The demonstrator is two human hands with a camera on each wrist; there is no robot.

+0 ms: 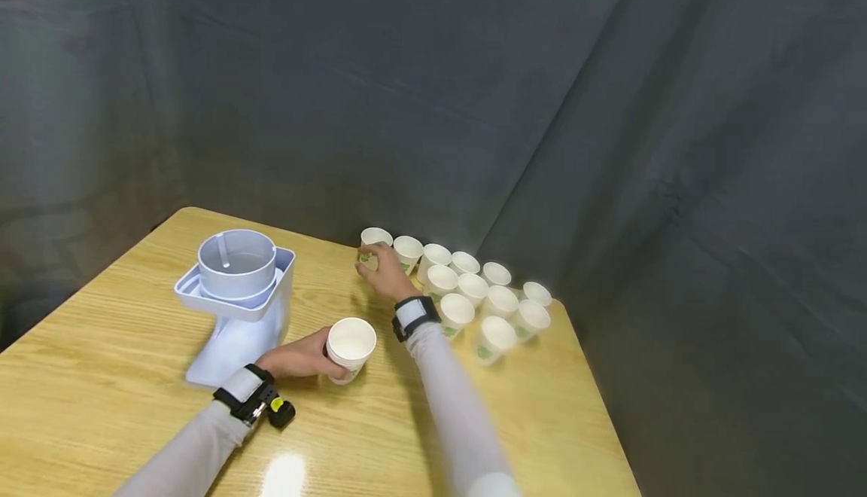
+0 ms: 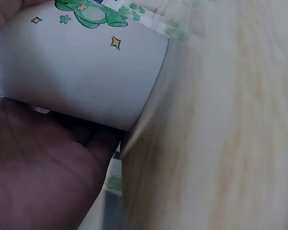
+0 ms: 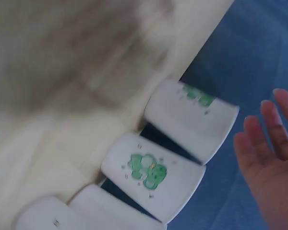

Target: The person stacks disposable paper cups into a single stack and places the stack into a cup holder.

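Note:
My left hand (image 1: 305, 355) grips a white paper cup (image 1: 351, 339) low over the front middle of the table, thumb and fingers around its side. A second rim line suggests cups nested together. In the left wrist view the cup (image 2: 81, 67) shows a green cartoon print and small stars. My right hand (image 1: 387, 272) reaches to the back row, in front of the leftmost paper cup (image 1: 376, 236). The right wrist view shows that hand (image 3: 273, 158) with fingers extended, apart from the end cup (image 3: 192, 120) of a row of printed cups.
A pale lavender stand (image 1: 237, 346) with a round bowl (image 1: 237, 275) on top stands left of my left hand. Several more paper cups (image 1: 472, 286) stand in rows at the table's back right. Dark curtains (image 1: 406, 90) hang behind the wooden table (image 1: 101, 376).

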